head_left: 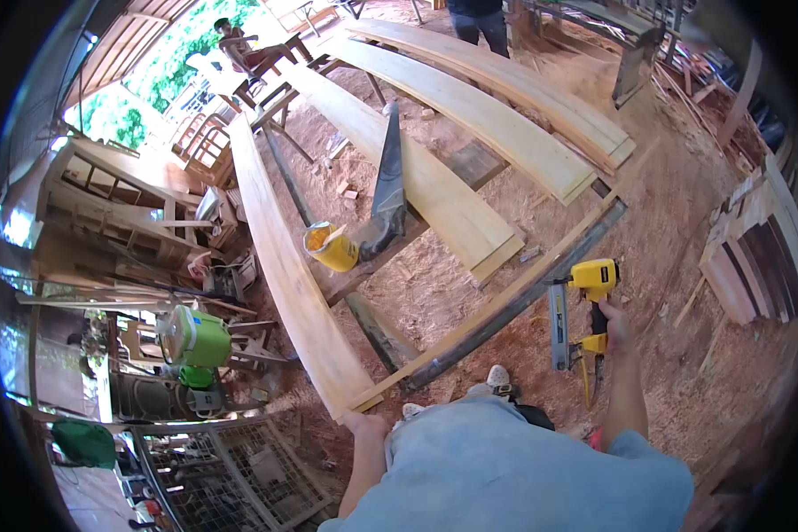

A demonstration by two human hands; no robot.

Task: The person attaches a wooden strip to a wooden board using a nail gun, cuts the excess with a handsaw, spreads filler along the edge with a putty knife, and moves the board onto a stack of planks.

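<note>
Nailer points left; its magazine runs toward wearer.

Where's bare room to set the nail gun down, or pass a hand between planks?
Likely the sawdusty floor between nail gun and stacked wood; a hand gap shows between near ends of the two middle planks. Crowded: around saw and yellow tub.

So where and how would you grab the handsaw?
I'd take the handsaw by its dark handle, from the person's side and slightly right: the handle end faces the person, the blade points away, and the yellow tub crowds the handle's left.
</note>
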